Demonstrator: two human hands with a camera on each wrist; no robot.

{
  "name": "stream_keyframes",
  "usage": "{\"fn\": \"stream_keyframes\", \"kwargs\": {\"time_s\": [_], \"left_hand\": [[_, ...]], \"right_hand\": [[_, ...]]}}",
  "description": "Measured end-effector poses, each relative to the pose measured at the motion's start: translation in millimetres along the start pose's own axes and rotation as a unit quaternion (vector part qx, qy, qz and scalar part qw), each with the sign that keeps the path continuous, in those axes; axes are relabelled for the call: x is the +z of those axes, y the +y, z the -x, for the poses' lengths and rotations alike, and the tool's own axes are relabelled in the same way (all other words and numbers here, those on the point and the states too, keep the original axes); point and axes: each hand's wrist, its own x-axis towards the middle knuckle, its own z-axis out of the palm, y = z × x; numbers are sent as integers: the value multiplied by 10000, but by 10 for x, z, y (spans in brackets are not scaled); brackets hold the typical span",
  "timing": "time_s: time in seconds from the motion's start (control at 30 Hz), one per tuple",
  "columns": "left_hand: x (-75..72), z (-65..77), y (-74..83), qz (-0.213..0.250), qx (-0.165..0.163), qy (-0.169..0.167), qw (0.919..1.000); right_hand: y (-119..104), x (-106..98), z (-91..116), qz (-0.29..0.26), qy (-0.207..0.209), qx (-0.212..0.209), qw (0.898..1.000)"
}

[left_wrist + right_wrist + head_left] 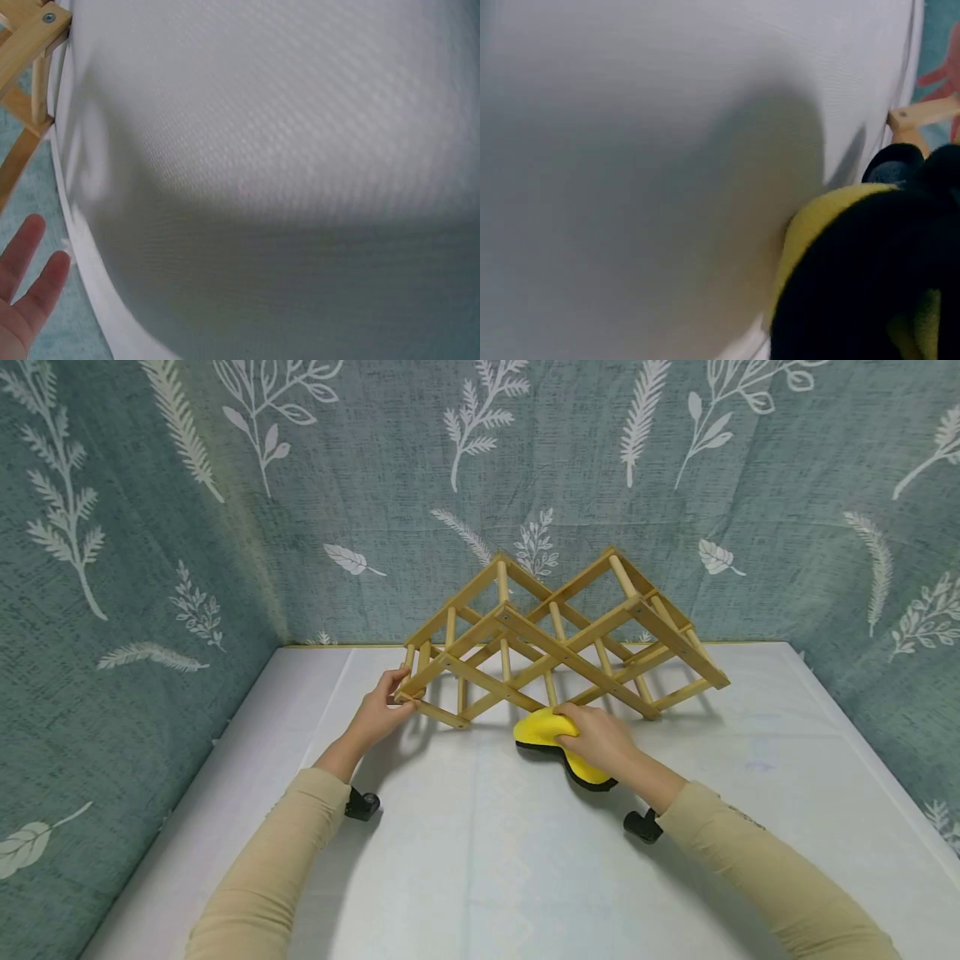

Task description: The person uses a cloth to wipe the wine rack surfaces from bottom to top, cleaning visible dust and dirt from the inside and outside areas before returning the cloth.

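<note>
A folding wooden lattice rack [562, 647] stands on the white table, its slats crossing in diamonds with round rods between them. My left hand [380, 708] holds the rack's left end, thumb on the near side and fingers behind. Two of its fingers [43, 289] show stretched out in the left wrist view, apart from the wood. My right hand [600, 742] grips a yellow and black plush slipper [546, 727] at its narrow middle, in front of the rack's lower slats. The slipper's black part [847, 277] fills the lower right of the right wrist view.
The white table [480, 877] ends at a patterned green cloth [420, 460] hanging behind the rack and along both sides. A black camera mount sits under each wrist, one at the left [363, 805] and one at the right [642, 827].
</note>
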Motion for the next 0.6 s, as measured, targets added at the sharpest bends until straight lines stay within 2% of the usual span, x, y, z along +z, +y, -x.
{"fn": "stream_keyframes", "kwargs": {"time_s": [0.27,0.6], "left_hand": [[5,-2,-1,-68,58,59,9999],[7,-13,-18,-95,42,41,9999]], "right_hand": [[-205,32,-124,-548,710,-134,9959],[-539,-25,-238,-1028,1512,-552,9816]]}}
